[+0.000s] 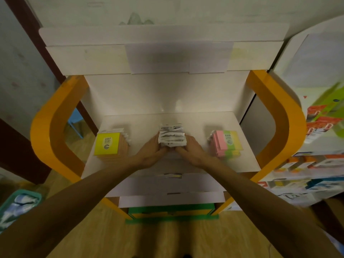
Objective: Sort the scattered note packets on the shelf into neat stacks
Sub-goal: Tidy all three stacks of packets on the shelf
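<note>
We're right at the white cardboard shelf board (141,127) with its orange curved side frames, and the action is dead centre: the ragged stack of white-backed note packets (172,135) sits in the middle of that board, edges poking out at odd angles. Our left hand (151,152) cups the stack's left flank, our right hand (191,150) cups its right flank, fingers curled in against the sides, squeezing it between them. Toward the board's left end stands the yellow-fronted stack of square note packets (108,145), already fairly tidy; toward the right end, the pink-and-green striped stack of note packets (226,145) looks squared up too. So we judge the sorting is nearly done and this is the squaring-up of the last pile. Next, we reckon, we need to press those flanks evenly and tap the near and far edges flush, gently, because that loose top layer looks ready to slide off.
</note>
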